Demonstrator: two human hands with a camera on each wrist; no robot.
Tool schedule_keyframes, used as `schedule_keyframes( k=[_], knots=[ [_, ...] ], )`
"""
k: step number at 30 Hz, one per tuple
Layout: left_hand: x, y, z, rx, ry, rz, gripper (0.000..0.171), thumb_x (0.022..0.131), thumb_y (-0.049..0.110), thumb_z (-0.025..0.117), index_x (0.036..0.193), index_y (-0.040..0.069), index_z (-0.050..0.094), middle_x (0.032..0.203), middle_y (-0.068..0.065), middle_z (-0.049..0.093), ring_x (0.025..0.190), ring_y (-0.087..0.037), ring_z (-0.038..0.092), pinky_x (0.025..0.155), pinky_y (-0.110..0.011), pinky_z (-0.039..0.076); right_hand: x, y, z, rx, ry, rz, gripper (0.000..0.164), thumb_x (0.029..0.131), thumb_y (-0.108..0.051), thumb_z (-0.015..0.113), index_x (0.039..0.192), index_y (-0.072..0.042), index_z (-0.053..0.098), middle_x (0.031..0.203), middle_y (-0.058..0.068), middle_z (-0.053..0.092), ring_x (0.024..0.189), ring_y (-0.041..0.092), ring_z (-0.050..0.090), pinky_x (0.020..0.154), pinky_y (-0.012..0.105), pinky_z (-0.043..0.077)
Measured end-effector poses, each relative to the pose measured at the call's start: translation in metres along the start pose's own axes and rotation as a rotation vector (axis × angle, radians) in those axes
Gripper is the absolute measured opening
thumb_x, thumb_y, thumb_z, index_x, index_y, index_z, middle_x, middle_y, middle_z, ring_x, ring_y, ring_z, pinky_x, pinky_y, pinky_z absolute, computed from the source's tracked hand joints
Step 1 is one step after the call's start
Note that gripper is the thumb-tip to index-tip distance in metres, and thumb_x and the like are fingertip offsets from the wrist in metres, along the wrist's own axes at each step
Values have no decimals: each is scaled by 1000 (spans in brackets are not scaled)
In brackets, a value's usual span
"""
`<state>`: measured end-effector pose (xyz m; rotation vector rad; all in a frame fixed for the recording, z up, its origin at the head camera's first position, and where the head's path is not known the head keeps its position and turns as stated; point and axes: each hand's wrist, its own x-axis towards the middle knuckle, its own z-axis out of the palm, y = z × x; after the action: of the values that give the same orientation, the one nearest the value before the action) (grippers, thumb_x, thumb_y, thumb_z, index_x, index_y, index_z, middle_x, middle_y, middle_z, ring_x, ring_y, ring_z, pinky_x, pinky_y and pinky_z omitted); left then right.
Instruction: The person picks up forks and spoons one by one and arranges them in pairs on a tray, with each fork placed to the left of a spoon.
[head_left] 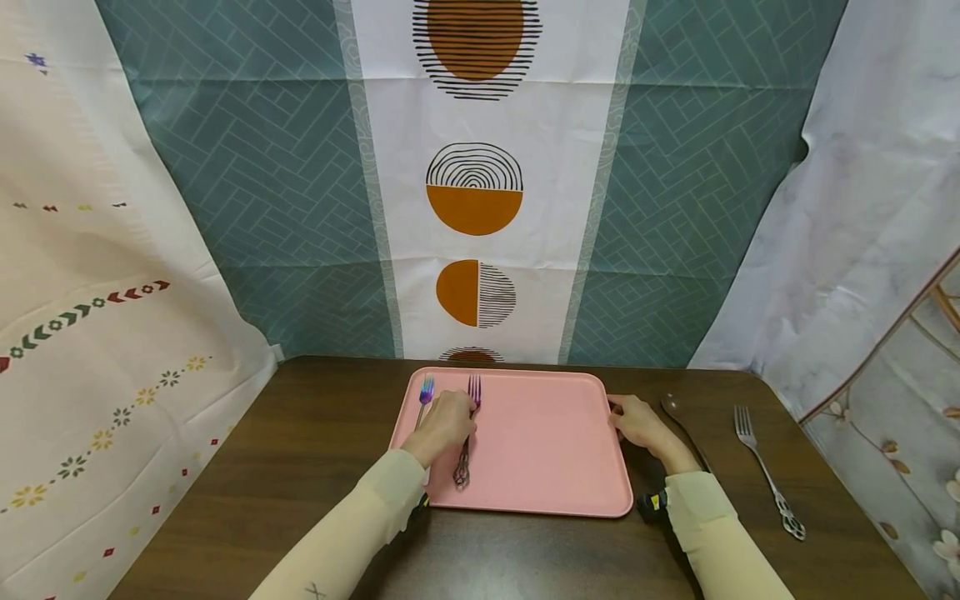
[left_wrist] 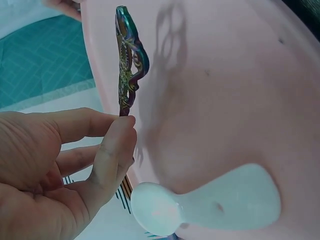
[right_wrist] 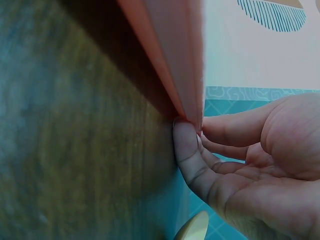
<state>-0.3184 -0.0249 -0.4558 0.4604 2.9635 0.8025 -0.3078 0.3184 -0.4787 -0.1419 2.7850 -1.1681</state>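
My left hand (head_left: 448, 425) is over the left part of a pink tray (head_left: 547, 442). Between thumb and fingers it pinches a rainbow-coloured fork (head_left: 476, 388) with an ornate openwork handle, its tines pointing away from me. In the left wrist view the handle stands off the tray and casts a shadow. A white short-handled spoon (left_wrist: 230, 200) lies on the tray beneath that hand, mostly hidden in the head view. Left of the hand is another rainbow piece of cutlery (head_left: 427, 390). My right hand (head_left: 641, 421) pinches the tray's right rim (right_wrist: 187, 90) between thumb and fingers.
On the dark wooden table (head_left: 330, 433), right of the tray, lie a dark spoon (head_left: 670, 405), partly behind the right arm, and a silver fork (head_left: 765, 471) with an ornate handle. A patterned cloth (head_left: 480, 283) hangs behind the table's far edge.
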Motion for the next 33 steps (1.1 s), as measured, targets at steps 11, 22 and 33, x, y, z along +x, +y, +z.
schedule_keyframes(
  k=[11, 22, 33],
  knots=[
    [1, 1, 5, 23, -32, -46, 19, 89, -4, 72, 74, 5, 68, 70, -5, 56, 59, -16, 46, 46, -25, 33, -1, -1, 1, 28, -4, -1, 50, 100, 5, 49, 148, 18, 41, 91, 15, 65, 69, 20, 67, 64, 34, 56],
    [1, 0, 5, 60, 3, 4, 29, 84, -7, 70, 64, 10, 57, 68, -4, 55, 59, -16, 44, 49, -26, 34, 0, -1, 0, 11, 0, 2, 50, 100, 4, 49, 148, 18, 41, 90, 15, 64, 68, 20, 66, 63, 32, 54],
    [1, 1, 7, 92, 19, 16, 39, 82, -7, 70, 59, 11, 45, 63, -2, 50, 58, -15, 42, 49, -26, 36, 2, 2, -1, 27, -8, -5, 51, 99, 4, 48, 148, 19, 40, 88, 14, 63, 66, 19, 66, 64, 33, 54]
  ],
)
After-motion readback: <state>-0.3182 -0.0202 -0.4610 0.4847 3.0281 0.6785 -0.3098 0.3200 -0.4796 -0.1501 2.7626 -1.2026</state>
